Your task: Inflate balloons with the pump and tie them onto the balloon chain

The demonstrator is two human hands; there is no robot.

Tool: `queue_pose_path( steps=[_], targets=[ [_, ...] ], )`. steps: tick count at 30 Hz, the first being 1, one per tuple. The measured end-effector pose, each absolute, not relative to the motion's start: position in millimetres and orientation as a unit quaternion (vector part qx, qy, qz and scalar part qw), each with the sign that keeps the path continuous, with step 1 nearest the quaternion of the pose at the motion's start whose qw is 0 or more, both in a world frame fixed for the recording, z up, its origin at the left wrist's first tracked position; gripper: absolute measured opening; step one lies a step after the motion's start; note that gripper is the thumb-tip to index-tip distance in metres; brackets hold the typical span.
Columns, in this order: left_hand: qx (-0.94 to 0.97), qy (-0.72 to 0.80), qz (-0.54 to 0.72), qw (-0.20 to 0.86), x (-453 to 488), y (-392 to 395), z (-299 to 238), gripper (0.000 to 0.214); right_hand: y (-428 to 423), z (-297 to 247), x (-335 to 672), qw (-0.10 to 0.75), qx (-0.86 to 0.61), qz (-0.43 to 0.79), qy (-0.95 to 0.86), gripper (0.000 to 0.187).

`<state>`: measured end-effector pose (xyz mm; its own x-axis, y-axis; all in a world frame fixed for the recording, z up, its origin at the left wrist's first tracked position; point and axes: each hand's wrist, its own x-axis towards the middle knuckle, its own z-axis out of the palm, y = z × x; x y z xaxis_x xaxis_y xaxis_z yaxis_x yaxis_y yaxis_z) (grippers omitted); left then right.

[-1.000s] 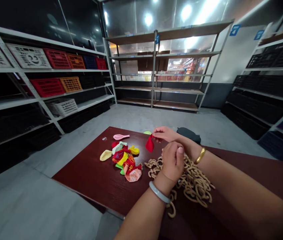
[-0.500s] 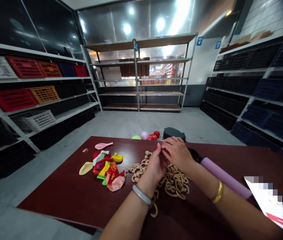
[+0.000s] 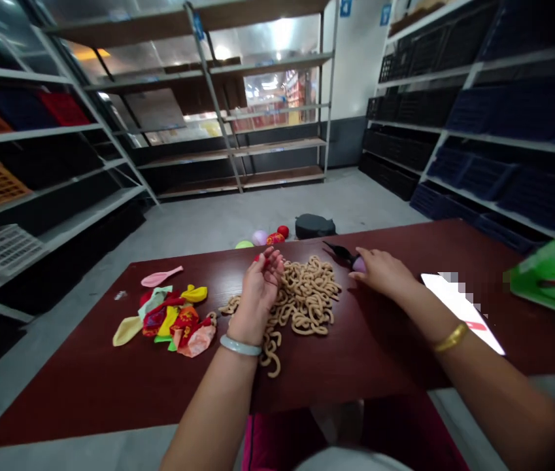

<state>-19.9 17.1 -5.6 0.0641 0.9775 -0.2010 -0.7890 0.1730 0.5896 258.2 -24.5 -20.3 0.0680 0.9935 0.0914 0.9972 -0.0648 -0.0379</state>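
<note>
My left hand (image 3: pixel 260 282) is raised palm up over the table (image 3: pixel 85 366), fingers curled around a small red balloon (image 3: pixel 258 259), mostly hidden in the grip. To the right, my right hand (image 3: pixel 382 273) closes over a balloon pump (image 3: pixel 358 264) with a purple body and a black nozzle; the hand covers most of it. Between and under the hands spreads a heap of tan, curled, hook-shaped pieces (image 3: pixel 306 294). Left of them lies a pile of limp balloons (image 3: pixel 179 320) in red, yellow, green and peach, with a pink balloon (image 3: pixel 159 277) lying apart.
A bright-screened phone-like device (image 3: pixel 458 314) lies right of my right arm. Beyond it stands a green bag or pack (image 3: pixel 554 271). Inflated balloons (image 3: pixel 260 237) and a dark grey object (image 3: pixel 315 226) sit past the far edge. Shelves (image 3: pixel 238 157) with crates line the room.
My hands have parted. The right one has moved right onto the pump, while the left one keeps the red balloon. The view has tilted down and turned right.
</note>
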Motion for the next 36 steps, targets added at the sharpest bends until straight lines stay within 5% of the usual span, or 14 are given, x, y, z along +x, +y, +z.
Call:
queue_pose_path(
  steps=[7, 15, 36],
  targets=[
    [0.186, 0.270, 0.633, 0.701, -23.3, 20.5, -3.2, 0.020, -10.5, -4.0, 251.0, 0.027, -0.741, 0.016, -0.671, 0.053],
    [0.156, 0.255, 0.684, 0.665, -38.3, 26.2, -1.0, 0.029, -15.1, 15.0, 168.9, 0.226, -0.574, -0.055, -0.785, 0.065],
    [0.160, 0.233, 0.656, 0.700, -25.0, 21.8, -11.4, 0.024, -35.5, -11.1, 165.3, 0.193, -0.539, -0.055, -0.818, 0.059]
  ],
)
